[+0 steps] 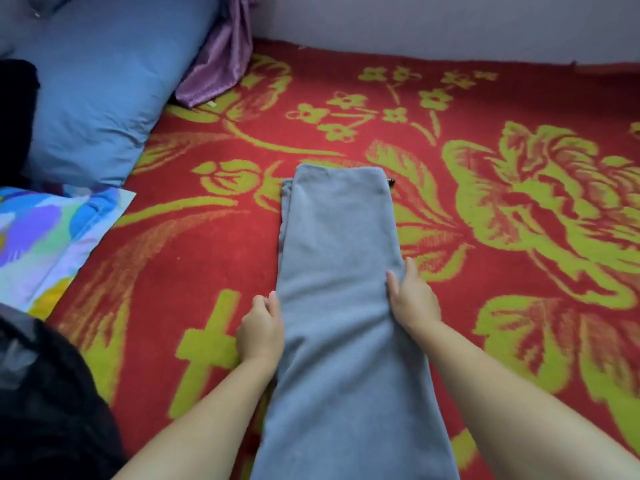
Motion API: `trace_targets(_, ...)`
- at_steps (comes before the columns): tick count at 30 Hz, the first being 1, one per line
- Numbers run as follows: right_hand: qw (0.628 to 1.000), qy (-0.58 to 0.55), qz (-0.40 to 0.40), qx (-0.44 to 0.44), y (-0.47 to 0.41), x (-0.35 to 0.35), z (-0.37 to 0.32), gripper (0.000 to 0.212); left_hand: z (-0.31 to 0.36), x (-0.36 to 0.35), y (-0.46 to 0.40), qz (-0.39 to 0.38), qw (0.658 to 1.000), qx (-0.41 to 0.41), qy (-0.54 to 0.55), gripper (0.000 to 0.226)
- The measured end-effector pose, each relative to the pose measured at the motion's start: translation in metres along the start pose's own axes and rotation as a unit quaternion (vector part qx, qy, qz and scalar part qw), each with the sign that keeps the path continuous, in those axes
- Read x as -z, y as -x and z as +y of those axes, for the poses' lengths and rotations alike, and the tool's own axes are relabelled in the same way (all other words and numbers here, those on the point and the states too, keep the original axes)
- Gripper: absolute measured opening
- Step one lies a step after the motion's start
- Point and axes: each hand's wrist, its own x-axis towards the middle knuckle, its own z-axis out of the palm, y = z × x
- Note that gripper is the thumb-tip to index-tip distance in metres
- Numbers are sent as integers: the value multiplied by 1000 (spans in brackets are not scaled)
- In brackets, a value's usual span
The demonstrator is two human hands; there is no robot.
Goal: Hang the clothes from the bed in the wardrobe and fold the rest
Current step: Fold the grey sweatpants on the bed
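A grey garment (341, 271), folded lengthwise into a long strip, lies flat on the bed's red blanket with yellow-green flowers (485, 209), running from the near edge toward the middle. My left hand (261, 332) rests against its left edge with fingers nearly straight. My right hand (412, 297) lies on its right edge, fingers extended along the fabric. A small dark tip sticks out at the garment's far right corner.
A blue pillow (100, 95) lies at the far left, with a dark cloth (17, 112) on it. A purple curtain (221, 57) hangs beside it. A colourful patterned pillow (48, 244) and a black garment (55, 410) lie at the near left.
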Motion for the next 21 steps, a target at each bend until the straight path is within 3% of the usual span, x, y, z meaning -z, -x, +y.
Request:
trace_targets(4,998,17,-29,-61,60,-5,21,62,-11,-2,67,-61,998,11,-10,43)
trace_targets(8,995,54,-49,-66,120,-6,46,37,-36,7,106,-74,994,11,-76,33)
trace_targets(11,996,75,-41,-35,115,-6,56,30,-47,7,97,-59,992,-21,-106,33)
trace_targets(14,995,91,-17,-31,122,-15,57,45,-50,1,106,-37,994,-20,-101,36)
trace_targets(17,997,75,-9,-22,170,-18,67,65,-62,2,141,-40,995,-26,-89,60)
trace_targets(21,993,23,-29,-114,246,-5,99,68,-93,20,201,-74,993,22,-93,78)
